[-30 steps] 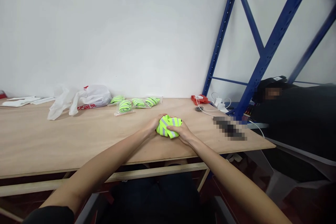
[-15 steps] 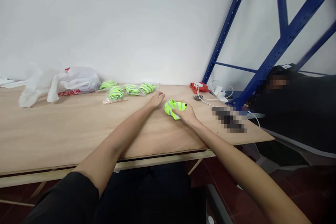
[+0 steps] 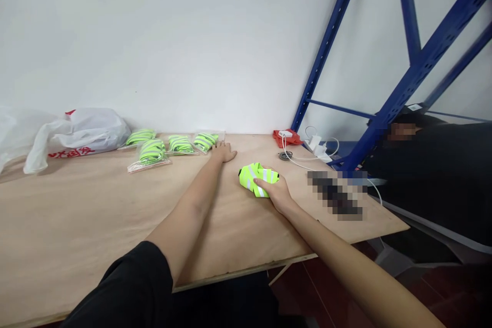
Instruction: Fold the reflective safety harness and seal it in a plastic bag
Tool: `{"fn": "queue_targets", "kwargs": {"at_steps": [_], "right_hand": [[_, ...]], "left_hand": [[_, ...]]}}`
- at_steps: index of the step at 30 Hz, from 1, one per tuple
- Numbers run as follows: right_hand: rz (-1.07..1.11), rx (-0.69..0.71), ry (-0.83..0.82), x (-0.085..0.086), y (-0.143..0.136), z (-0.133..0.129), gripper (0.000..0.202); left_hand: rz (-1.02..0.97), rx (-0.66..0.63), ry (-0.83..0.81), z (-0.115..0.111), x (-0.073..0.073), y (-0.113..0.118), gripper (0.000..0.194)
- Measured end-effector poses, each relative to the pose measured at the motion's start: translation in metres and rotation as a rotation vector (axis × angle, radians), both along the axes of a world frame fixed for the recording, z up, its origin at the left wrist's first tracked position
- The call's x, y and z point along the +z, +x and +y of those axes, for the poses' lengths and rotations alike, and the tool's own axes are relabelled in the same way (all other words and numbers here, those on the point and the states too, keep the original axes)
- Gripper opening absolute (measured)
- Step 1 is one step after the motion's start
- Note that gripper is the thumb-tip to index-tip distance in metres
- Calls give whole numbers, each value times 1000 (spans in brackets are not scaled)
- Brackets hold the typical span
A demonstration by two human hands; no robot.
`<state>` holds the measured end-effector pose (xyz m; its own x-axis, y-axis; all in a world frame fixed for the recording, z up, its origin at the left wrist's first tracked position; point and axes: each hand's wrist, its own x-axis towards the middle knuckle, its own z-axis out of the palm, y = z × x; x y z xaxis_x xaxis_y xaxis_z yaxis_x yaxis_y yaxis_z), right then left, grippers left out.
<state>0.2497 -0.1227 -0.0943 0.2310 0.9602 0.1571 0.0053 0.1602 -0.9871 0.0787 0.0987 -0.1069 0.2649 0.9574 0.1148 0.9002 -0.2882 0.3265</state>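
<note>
Left hand (image 3: 225, 152) leaves the bundle (image 3: 253, 177), right hand (image 3: 280, 193) holds on

A second ago both hands cupped it; now the left has slipped away towards the back of the table (image 3: 115, 241)! Nearest us, the table's front edge slants from lower left up to the corner at right, and the broad stretch of wood at lower left offers room to move. Just right of centre, here's the striped yellow-green bundle: right thumb pressed over the top, fingers mostly hidden behind it, clamped on the fabric. Does it touch the wood? Can't tell. It looks light, soft and far from fragile; a broad hold round the middle should suit, as pinching one loose fold might unwind it.

Further up, the left hand reaches palm down, thumb apart from the fingers, right beside the bagged bundles (image 3: 180, 144); whether it touches a bag, I can't tell. It's tighter at right: a pixelated dark item (image 3: 334, 195), then white plugs (image 3: 319, 149) and a red item (image 3: 294, 137). At the very back, wall (image 3: 172, 46) and blue rack (image 3: 409, 82) limit the reach.
</note>
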Motion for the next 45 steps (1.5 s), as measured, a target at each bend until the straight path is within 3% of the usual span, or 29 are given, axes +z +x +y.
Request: {"fn": "queue_targets", "kwargs": {"at_steps": [5,8,17,23,25,29,33,35,39,45], "right_hand": [[4,55,-12,1,-1,0,64],[29,64,-26,2,-1,0,65],[39,63,-10,-2,-2,2,62],[60,122,-15,-1,7,3,63],[60,125,-23,1,11,1,61],[59,146,-12,4,17,-3,58],[44,166,-16,6,17,-5,57],[49,168,-16,6,17,-5,56],[57,169,-14,5,19,-5,52],[80,160,-58,7,28,-6,48]], "left_hand": [[67,67,42,9,2,0,68],[82,45,71,7,3,-1,63],[50,-333,211,-32,13,-18,49],[41,-498,278,-66,9,-28,39],[-15,-490,271,-72,6,-32,37],[-35,-344,275,-74,6,-39,34],[25,-252,293,-74,10,-40,51],[72,-270,277,-78,14,-38,52],[220,-313,226,-94,26,-29,34],[413,-352,237,-139,52,-24,27]]}}
